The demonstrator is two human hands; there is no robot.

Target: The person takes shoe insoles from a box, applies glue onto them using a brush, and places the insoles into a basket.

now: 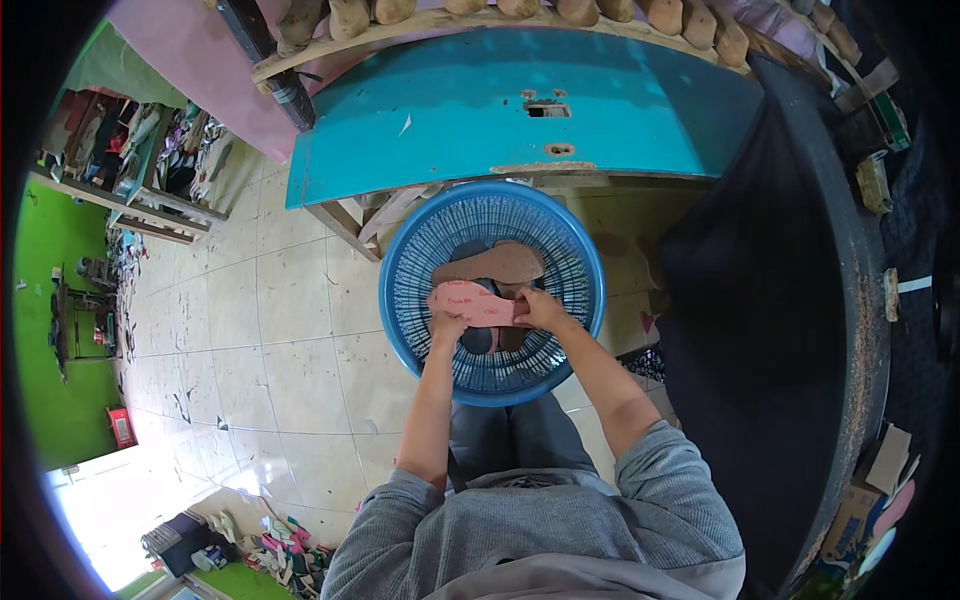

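Over a blue plastic basket (393, 270) I hold a pink sole-shaped piece (470, 305) with red writing on it. My left hand (447, 328) is closed on its near left edge. At the right end, my right hand (540, 308) pinches it, with a darker brown-red part showing beside the fingers. Just beyond the piece lies a brown shoe sole (490, 265) inside the basket. More dark and brown sole-like pieces sit under and around it, partly hidden by the pink piece and my hands.
A turquoise board table (430, 120) with cut holes stands beyond the basket. Above it runs a wooden shelf (440, 20) with several shoe lasts. Dark cloth (740, 300) hangs at the right. Scraps lie on the tiled floor (290, 380), and a cluttered rack (150, 160) stands far left.
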